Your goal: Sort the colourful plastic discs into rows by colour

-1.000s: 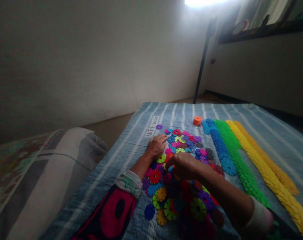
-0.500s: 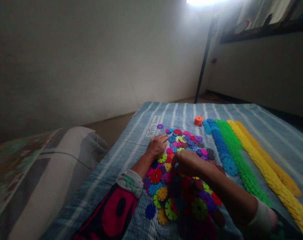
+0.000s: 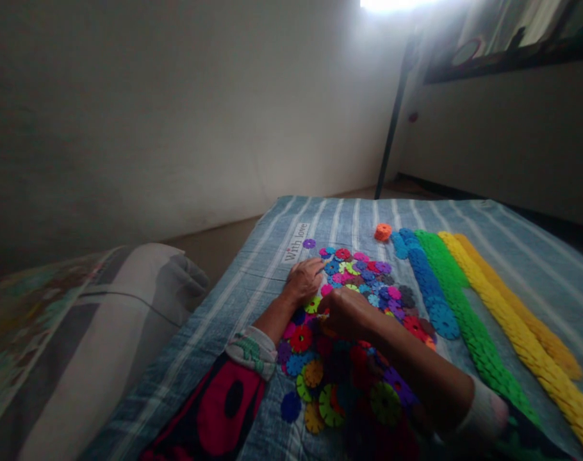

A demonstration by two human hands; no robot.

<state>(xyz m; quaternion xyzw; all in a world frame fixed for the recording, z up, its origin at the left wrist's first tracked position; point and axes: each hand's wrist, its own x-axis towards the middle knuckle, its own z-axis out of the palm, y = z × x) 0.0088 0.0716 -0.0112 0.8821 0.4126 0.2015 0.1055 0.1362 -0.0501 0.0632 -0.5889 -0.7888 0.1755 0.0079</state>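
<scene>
A loose heap of notched plastic disc pieces (image 3: 330,404) in many colours lies on the striped bed cover. At the heap's far left edge rests my left hand (image 3: 305,280), fingers stretched out toward the discs. Bent low over the middle of the heap is my right hand (image 3: 346,312), its fingers curled down and closed. Its fingertips are in shadow, so any disc in them is hidden. Under and around the right wrist lie more discs, among them a red disc (image 3: 300,338) and a lime disc (image 3: 385,403).
Right of the heap lie long rows of joined discs: a blue row (image 3: 420,270), a green row (image 3: 457,308) and yellow rows (image 3: 505,320). A small orange stack (image 3: 382,232) stands at their far end. A grey-striped cushion or bedding (image 3: 113,320) is at left; a lamp pole (image 3: 391,134) stands behind.
My right hand has shifted left across the heap, closer to my left hand, uncovering discs on the right. My left hand stays in place.
</scene>
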